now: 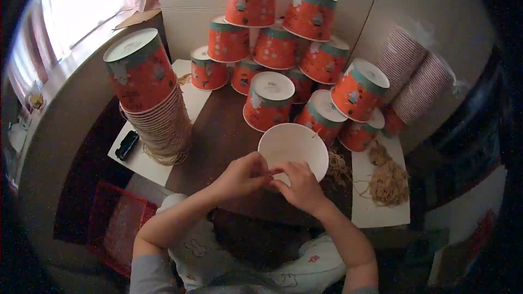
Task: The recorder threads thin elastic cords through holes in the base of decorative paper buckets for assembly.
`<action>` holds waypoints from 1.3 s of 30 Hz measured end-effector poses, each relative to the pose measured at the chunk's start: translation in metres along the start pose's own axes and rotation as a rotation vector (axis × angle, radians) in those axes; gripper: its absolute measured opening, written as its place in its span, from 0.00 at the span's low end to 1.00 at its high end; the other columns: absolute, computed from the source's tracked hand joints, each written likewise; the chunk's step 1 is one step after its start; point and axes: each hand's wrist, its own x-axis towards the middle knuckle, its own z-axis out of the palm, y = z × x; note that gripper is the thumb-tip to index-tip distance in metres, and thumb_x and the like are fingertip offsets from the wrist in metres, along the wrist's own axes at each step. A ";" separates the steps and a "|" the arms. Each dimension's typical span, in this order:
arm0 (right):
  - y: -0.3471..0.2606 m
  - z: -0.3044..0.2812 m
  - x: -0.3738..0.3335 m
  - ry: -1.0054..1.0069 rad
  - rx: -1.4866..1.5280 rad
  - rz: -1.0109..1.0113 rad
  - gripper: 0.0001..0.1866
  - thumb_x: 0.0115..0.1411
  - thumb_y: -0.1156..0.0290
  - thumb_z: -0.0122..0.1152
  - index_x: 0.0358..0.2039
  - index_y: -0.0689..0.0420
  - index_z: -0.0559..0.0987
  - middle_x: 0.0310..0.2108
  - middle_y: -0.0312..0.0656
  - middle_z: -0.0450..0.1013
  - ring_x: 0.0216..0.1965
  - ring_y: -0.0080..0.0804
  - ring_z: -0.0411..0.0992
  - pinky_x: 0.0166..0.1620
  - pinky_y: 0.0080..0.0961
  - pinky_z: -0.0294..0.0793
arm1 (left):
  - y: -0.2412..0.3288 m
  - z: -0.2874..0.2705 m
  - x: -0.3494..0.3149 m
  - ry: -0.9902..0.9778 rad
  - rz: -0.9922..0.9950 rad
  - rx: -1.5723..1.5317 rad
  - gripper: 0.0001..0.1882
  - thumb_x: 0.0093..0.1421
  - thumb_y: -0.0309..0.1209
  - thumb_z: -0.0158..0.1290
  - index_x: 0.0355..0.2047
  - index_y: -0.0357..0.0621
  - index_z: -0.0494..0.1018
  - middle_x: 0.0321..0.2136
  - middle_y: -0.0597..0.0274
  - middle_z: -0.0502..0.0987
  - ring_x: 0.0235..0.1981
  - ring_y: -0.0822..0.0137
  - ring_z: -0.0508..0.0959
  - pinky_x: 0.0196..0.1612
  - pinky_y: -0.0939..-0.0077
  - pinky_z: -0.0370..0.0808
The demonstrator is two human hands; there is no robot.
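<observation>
A paper bucket (297,147) stands in front of me with its white inside facing up. A short bit of cord (315,134) shows at its far right rim. At the near rim my left hand (246,174) is closed, thumb and fingers pinched together. My right hand (298,185) meets it there, its fingertips also pinched and lying over the bucket's near edge. Whatever lies between the fingertips is too small to make out. Nearby to the right, a bundle of tan cord (339,167) sits partly behind the bucket.
Upside-down orange buckets (268,103) are piled at the back. At left stands a tall nested stack (143,76) with cords hanging along it, beside a black object (127,146). More tan cord (389,182) lies on a white board (376,215). Wrapped bucket stacks (419,90) lean at right.
</observation>
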 end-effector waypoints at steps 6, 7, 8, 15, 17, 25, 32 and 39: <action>-0.002 0.005 0.000 0.086 -0.040 -0.024 0.12 0.41 0.75 0.60 0.29 0.54 0.70 0.27 0.38 0.70 0.34 0.38 0.67 0.39 0.31 0.63 | 0.004 -0.006 0.003 -0.081 -0.239 -0.317 0.12 0.51 0.26 0.50 0.33 0.41 0.59 0.25 0.58 0.73 0.23 0.74 0.71 0.23 0.82 0.68; -0.002 0.006 0.000 0.085 -0.040 -0.023 0.12 0.41 0.75 0.60 0.29 0.54 0.70 0.27 0.38 0.70 0.34 0.38 0.67 0.39 0.31 0.63 | 0.005 -0.007 0.003 -0.081 -0.240 -0.317 0.12 0.51 0.26 0.50 0.33 0.41 0.59 0.25 0.58 0.73 0.23 0.74 0.71 0.23 0.82 0.68; -0.002 0.007 0.000 0.097 -0.080 -0.042 0.12 0.40 0.76 0.60 0.28 0.54 0.70 0.26 0.37 0.69 0.33 0.37 0.67 0.38 0.31 0.63 | 0.007 -0.007 0.003 -0.079 -0.276 -0.360 0.12 0.51 0.26 0.50 0.33 0.41 0.58 0.26 0.57 0.74 0.22 0.74 0.71 0.22 0.82 0.67; 0.001 0.007 0.000 0.112 -0.041 -0.075 0.11 0.43 0.74 0.58 0.28 0.55 0.67 0.25 0.40 0.68 0.30 0.37 0.67 0.39 0.34 0.61 | -0.004 -0.004 -0.001 0.054 -0.042 -0.130 0.13 0.48 0.29 0.53 0.31 0.38 0.62 0.26 0.58 0.74 0.26 0.72 0.72 0.29 0.78 0.70; 0.003 0.008 0.000 0.115 0.016 0.000 0.11 0.43 0.74 0.58 0.28 0.55 0.67 0.24 0.39 0.68 0.30 0.37 0.68 0.38 0.33 0.62 | 0.004 -0.007 -0.002 0.057 -0.082 -0.028 0.12 0.48 0.30 0.53 0.30 0.37 0.65 0.26 0.58 0.74 0.27 0.71 0.73 0.32 0.77 0.70; 0.005 0.012 0.002 0.098 0.263 0.183 0.12 0.42 0.76 0.60 0.26 0.56 0.66 0.23 0.38 0.68 0.28 0.36 0.69 0.35 0.33 0.63 | -0.013 -0.006 -0.005 -0.059 -0.091 0.277 0.12 0.47 0.34 0.53 0.30 0.40 0.74 0.25 0.55 0.76 0.28 0.66 0.76 0.33 0.75 0.71; 0.006 0.010 0.002 0.071 0.221 0.196 0.12 0.42 0.76 0.60 0.27 0.57 0.66 0.23 0.39 0.69 0.29 0.33 0.69 0.37 0.29 0.65 | 0.005 -0.005 -0.009 0.031 -0.101 0.433 0.09 0.48 0.32 0.51 0.29 0.43 0.75 0.24 0.56 0.75 0.26 0.62 0.76 0.31 0.72 0.72; 0.005 0.011 0.000 0.057 0.248 0.213 0.12 0.43 0.74 0.59 0.27 0.55 0.66 0.24 0.37 0.69 0.29 0.34 0.68 0.38 0.31 0.60 | 0.005 0.000 -0.014 0.191 0.169 0.518 0.09 0.44 0.26 0.50 0.29 0.41 0.73 0.26 0.55 0.75 0.29 0.58 0.75 0.33 0.71 0.72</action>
